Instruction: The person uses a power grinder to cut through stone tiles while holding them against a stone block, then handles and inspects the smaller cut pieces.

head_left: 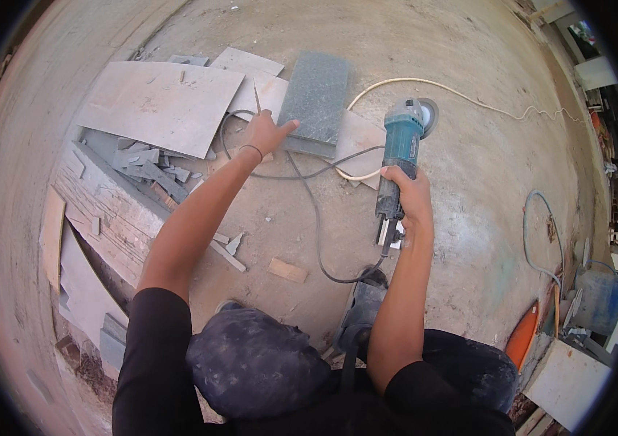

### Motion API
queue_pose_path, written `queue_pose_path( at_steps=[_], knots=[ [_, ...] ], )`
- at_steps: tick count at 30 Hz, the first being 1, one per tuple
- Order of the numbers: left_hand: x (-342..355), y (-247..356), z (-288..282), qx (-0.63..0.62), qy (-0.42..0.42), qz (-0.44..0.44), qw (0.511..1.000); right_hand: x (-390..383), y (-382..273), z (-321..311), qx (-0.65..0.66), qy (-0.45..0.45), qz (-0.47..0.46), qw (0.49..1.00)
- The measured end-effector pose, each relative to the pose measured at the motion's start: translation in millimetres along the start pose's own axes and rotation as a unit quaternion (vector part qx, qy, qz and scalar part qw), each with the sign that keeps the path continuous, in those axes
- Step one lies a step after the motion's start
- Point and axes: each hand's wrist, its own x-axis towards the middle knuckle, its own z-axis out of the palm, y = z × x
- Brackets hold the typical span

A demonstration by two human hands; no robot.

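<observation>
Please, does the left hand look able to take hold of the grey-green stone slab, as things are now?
Probably yes: the left hand is at the left edge of the grey-green stone slab, with nothing visible between. However, a thin pointed piece seems pinched in its fingers.

Short black sleeves, plain, end around elbows. Forearms bare. Thin dark band round left wrist. Left hand, right hand both bare. Trousers dark, navy-black, blotchy pale dust marks, creased at left knee.
</observation>
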Motion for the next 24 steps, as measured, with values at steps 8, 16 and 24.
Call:
queue_pose_path(
  at_steps=[8, 16, 24],
  knots=[
    [37.5, 62.8, 19.1, 0.121, -0.156, -0.133, 0.971, -2.5, 17.7, -44.8, 0.038, 0.066, 0.012, 0.997],
    [69.5, 44.8, 13.5, -0.011, -0.132, -0.096, 0.987, -12.7, 15.4, -48.4, 0.047, 0.076, 0.008, 0.996],
    [56.0, 56.6, -36.6, -0.464, -0.120, -0.112, 0.870, -24.8, 6.9, -41.7, 0.058, 0.068, -0.033, 0.995]
  ],
)
